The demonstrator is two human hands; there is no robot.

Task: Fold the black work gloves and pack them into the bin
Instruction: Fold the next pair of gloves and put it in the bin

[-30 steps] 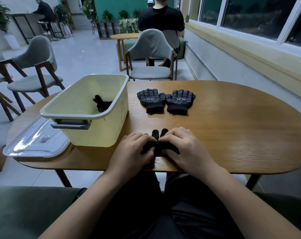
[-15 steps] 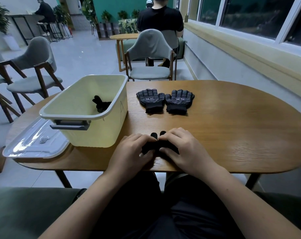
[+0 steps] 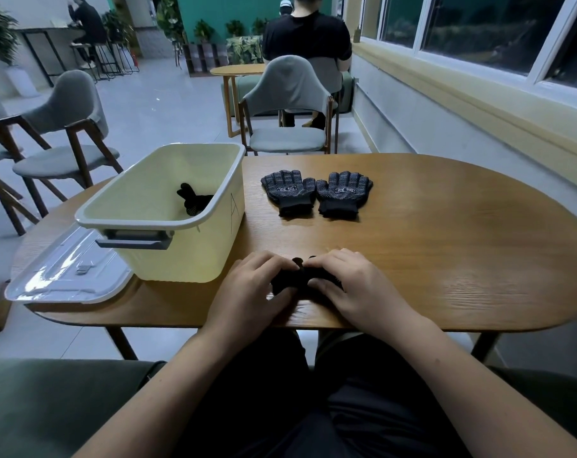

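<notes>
Lying at the near edge of the wooden table [image 3: 445, 242], a bunched black glove [image 3: 297, 280] is gripped from both sides by the left hand [image 3: 247, 292] and the right hand [image 3: 359, 289], fingers curled over it. Farther back, a flat pair of gloves [image 3: 288, 191] is laid side by side; another glove [image 3: 194, 201] is seen inside the pale bin [image 3: 188, 256], left.

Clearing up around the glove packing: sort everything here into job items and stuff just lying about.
Job: glove bundle held by left hand and right hand; flat glove pair beyond the hands; cream bin; packed glove inside it.
Lying about: clear lid left of the bin; grey chair behind.
</notes>
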